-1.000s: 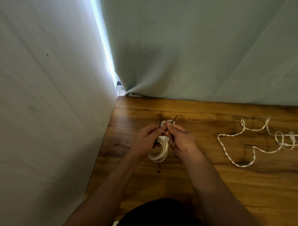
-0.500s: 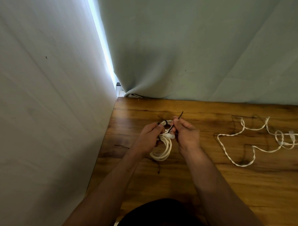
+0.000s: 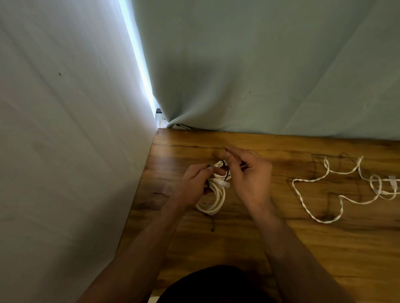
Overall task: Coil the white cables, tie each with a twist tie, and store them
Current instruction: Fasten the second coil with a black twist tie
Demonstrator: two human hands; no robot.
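A coiled white cable (image 3: 212, 200) hangs from my left hand (image 3: 194, 185), which grips the top of the coil above the wooden table (image 3: 236, 238). A thin dark twist tie (image 3: 225, 169) loops over the coil's top. My right hand (image 3: 248, 175) is just right of the coil, its fingers pinching one end of the tie, blurred by motion. A second white cable (image 3: 342, 192) lies loose and uncoiled on the table at the right, with a small plug near the right edge.
A pale curtain (image 3: 265, 74) hangs along the table's far edge, and a pale wall (image 3: 59, 135) runs down the left side, close to the table's left edge. A dark rounded shape fills the bottom centre, near my body.
My right hand has moved up and to the right, pulling the tie's end away from the coil. The left hand keeps its grip on the coil. The loose cable has not moved.
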